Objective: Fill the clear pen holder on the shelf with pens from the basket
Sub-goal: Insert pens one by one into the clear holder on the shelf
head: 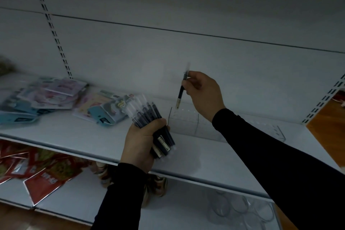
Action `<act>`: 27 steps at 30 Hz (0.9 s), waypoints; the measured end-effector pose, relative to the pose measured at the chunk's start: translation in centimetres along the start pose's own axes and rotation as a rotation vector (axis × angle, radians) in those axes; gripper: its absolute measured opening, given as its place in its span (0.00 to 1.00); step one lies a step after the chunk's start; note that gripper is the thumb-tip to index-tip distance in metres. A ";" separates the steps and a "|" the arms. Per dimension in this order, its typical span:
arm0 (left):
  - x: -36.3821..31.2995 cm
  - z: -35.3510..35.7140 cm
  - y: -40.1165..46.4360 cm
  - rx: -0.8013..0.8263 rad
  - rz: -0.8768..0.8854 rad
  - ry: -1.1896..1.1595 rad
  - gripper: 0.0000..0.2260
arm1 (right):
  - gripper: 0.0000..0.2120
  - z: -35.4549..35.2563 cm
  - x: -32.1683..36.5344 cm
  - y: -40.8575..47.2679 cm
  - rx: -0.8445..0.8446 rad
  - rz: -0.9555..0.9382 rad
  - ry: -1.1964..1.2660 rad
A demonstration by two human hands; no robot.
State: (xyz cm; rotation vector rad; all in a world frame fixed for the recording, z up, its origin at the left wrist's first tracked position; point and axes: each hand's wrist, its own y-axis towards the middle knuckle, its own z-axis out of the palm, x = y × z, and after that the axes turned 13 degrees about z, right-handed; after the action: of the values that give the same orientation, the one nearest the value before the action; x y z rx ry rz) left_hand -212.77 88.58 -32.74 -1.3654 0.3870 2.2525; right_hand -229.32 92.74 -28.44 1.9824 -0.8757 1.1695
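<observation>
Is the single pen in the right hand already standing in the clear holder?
No: the right hand pinches the pen above the clear pen holder.

No text can be read anywhere. The white labels on the dark pens (153, 127) are blurred. So is the print on the red packets (43, 181).

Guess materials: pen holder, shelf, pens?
Pen holder: clear hard plastic, probably acrylic; only its edges and the shelf behind show. Shelf: likely painted metal, matte pale grey, with slotted uprights behind. Pens in the left hand: plastic, with translucent barrels and caps and dark ink inside.
</observation>
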 end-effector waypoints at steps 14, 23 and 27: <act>-0.7 0.0 -0.6 0.037 -0.017 0.026 0.06 | 0.13 0.9 -1.6 -0.9 0.065 -0.014 -0.163; -0.6 -0.1 -0.7 0.054 -0.106 0.058 0.04 | 0.12 1.0 -2.1 -1.3 0.092 -0.025 -0.236; -0.2 0.0 -0.5 0.038 -0.059 0.060 0.02 | 0.14 0.8 -2.4 -1.5 0.092 0.016 -0.253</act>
State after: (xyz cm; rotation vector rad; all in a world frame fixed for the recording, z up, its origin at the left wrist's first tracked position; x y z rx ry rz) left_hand -212.36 88.96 -32.54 -1.4086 0.4025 2.1503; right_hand -228.60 93.43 -31.20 2.2368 -0.9796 0.9968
